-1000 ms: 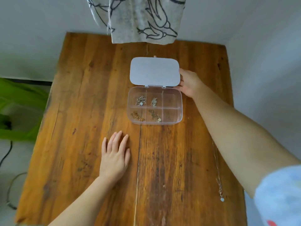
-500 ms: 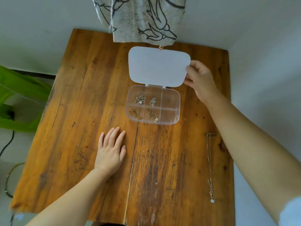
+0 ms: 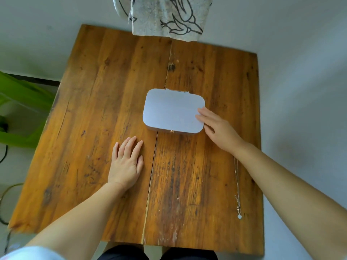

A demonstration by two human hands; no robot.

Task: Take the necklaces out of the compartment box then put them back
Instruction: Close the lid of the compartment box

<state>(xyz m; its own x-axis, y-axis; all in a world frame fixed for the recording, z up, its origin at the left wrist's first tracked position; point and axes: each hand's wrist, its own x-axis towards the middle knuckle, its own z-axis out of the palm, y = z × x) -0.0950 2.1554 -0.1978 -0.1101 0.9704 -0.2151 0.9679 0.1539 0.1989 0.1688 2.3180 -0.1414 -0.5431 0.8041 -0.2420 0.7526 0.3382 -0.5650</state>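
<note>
The clear compartment box (image 3: 172, 111) sits mid-table with its pale lid down, so the necklaces inside are hidden. My right hand (image 3: 217, 128) rests flat with its fingertips on the lid's right edge, holding nothing. Below and left of the box, my left hand (image 3: 126, 163) lies palm down on the wood, fingers slightly apart. One thin silver necklace (image 3: 237, 196) with a small pendant lies stretched along the table's right side, partly under my right forearm.
The wooden table (image 3: 93, 109) has a long crack down its middle. A patterned cloth (image 3: 167, 15) hangs over the far edge. White walls stand behind and to the right. A green object (image 3: 20, 109) and cables lie on the floor to the left.
The lid, held open by my right hand before, is now down over the box. My right hand moved down onto the lid's right edge. My left hand stayed flat.
</note>
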